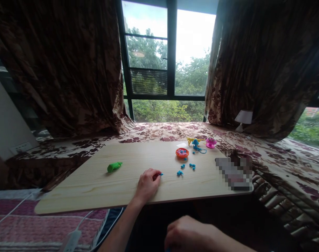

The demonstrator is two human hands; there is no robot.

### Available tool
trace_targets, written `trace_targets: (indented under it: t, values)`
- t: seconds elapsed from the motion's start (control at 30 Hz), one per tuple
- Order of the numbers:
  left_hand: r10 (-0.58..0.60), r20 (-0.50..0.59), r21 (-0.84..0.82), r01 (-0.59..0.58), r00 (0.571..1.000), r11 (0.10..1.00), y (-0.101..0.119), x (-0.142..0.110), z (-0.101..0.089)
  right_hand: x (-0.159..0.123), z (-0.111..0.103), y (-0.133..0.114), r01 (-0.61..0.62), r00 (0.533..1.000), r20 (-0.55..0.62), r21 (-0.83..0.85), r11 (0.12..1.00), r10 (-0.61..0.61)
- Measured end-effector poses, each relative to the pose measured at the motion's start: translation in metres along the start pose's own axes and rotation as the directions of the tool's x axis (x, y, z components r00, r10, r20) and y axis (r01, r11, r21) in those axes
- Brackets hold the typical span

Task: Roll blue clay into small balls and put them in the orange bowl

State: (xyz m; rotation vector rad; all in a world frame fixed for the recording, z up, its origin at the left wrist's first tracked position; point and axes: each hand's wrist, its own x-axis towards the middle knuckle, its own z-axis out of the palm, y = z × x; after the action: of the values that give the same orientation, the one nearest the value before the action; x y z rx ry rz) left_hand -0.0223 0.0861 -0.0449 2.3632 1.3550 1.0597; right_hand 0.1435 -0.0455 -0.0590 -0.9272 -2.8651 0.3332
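My left hand [148, 183] rests on the table [96, 189] with its fingers closed in a pinch. A small blue piece [161, 174] pokes out from between the fingertips. Below the table's front edge, my right hand [185, 231] is curled, its fingers turned away and mostly hidden; a hint of blue shows under it. Right of the left hand lie several small blue pieces [179, 173], some in little clusters. Behind them stands an orange bowl [176, 154] filled with pink and blue bits.
A green toy-like object [114, 167] lies at the table's left. At the back right are a yellow figure [191, 140], a blue mushroom-shaped piece [195, 142] with a cord and a pink cup [210, 142]. A pixelated flat object [234, 175] covers the right corner. A power strip [72, 239] sits lower left.
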Motion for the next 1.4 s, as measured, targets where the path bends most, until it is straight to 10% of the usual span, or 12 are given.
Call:
trace_targets:
  t: [0.1, 0.27, 0.73, 1.4]
  values:
    - [-0.006, 0.002, 0.0, 0.006, 1.0, 1.0, 0.001, -0.001, -0.001, -0.012, -0.056, 0.032, -0.411, 0.86, -0.34, -0.024, 0.911, 0.379]
    - [-0.006, 0.01, 0.007, 0.006, 1.0, 1.0, 0.004, -0.001, -0.003, -0.011, -0.097, 0.103, -0.635, 0.729, -0.398, -0.087, 0.768, 0.557]
    - [0.084, 0.058, 0.062, -0.088, 0.995, 0.994, 0.007, -0.002, -0.003, 0.011, -0.081, 0.1, -0.599, 0.776, -0.34, -0.134, 0.79, 0.531]
    - [0.276, 0.219, 0.21, -0.321, 0.936, 0.924, 0.051, 0.007, 0.019, 0.0, -0.073, 0.107, -0.669, 0.697, -0.411, -0.08, 0.739, 0.587]
